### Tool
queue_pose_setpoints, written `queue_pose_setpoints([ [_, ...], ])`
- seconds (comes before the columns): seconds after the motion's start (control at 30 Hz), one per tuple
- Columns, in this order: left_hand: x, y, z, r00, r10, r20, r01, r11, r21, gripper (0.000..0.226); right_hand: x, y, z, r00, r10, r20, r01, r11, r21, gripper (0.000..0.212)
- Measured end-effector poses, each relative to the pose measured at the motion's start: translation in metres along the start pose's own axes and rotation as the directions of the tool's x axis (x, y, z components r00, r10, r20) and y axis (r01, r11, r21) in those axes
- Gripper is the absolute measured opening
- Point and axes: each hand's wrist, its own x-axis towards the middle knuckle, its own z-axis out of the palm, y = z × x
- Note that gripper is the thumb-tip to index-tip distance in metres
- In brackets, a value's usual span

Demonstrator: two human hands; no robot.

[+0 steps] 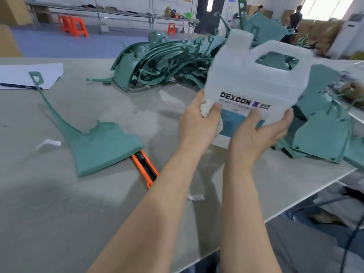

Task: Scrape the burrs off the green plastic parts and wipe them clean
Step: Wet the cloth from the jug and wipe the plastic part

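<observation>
Your left hand (199,123) covers most of the white cloth (206,109), so you see only a lump of it against the jug (254,79). The jug is blurry, and the small print under "DEXCON" is too tiny to read. The jug hides part of the pile of green parts (157,62) behind it. Left of the jug, the green part (102,146) covers the front end of the orange knife (145,168).

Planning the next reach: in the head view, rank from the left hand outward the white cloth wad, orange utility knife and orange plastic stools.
1. White cloth wad: pinched in the left hand against the jug.
2. Orange utility knife: lower left, partly under a green part.
3. Orange plastic stools: far back left, on the floor.
</observation>
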Motion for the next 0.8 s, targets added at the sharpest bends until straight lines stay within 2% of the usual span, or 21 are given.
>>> queue_pose_setpoints([
  [0.17, 0.009, -0.003, -0.042, 0.991, 0.012, -0.133, -0.011, 1.0, 0.003, 0.034, -0.008, -0.004, 0.036, 0.977, 0.042, 0.207, -0.05, 0.998, 0.035, 0.068],
  [0.37, 0.006, -0.01, -0.074, 0.972, -0.005, -0.237, 0.069, 0.962, 0.264, 0.039, -0.023, -0.003, 0.073, 0.915, 0.115, 0.386, -0.13, 0.991, 0.013, 0.067],
  [0.47, 0.004, -0.012, -0.09, 0.974, -0.036, -0.225, 0.122, 0.917, 0.381, 0.037, -0.031, 0.007, 0.081, 0.896, 0.12, 0.427, -0.133, 0.991, -0.001, 0.063],
  [0.57, 0.008, -0.006, -0.104, 0.984, -0.06, -0.167, 0.136, 0.859, 0.494, 0.031, -0.032, 0.017, 0.082, 0.899, 0.15, 0.41, -0.171, 0.985, 0.014, 0.057],
  [0.63, 0.013, 0.006, -0.111, 0.982, 0.001, -0.186, 0.1, 0.841, 0.531, 0.034, -0.035, 0.025, 0.079, 0.903, 0.149, 0.403, -0.18, 0.983, 0.04, 0.054],
  [0.73, 0.022, 0.025, -0.114, 0.941, 0.205, -0.268, -0.039, 0.855, 0.518, 0.059, -0.043, 0.038, 0.078, 0.894, 0.225, 0.387, -0.261, 0.964, 0.042, 0.053],
  [0.8, 0.03, 0.037, -0.111, 0.915, 0.31, -0.259, -0.137, 0.841, 0.523, 0.066, -0.047, 0.042, 0.08, 0.88, 0.283, 0.381, -0.311, 0.95, 0.013, 0.055],
])
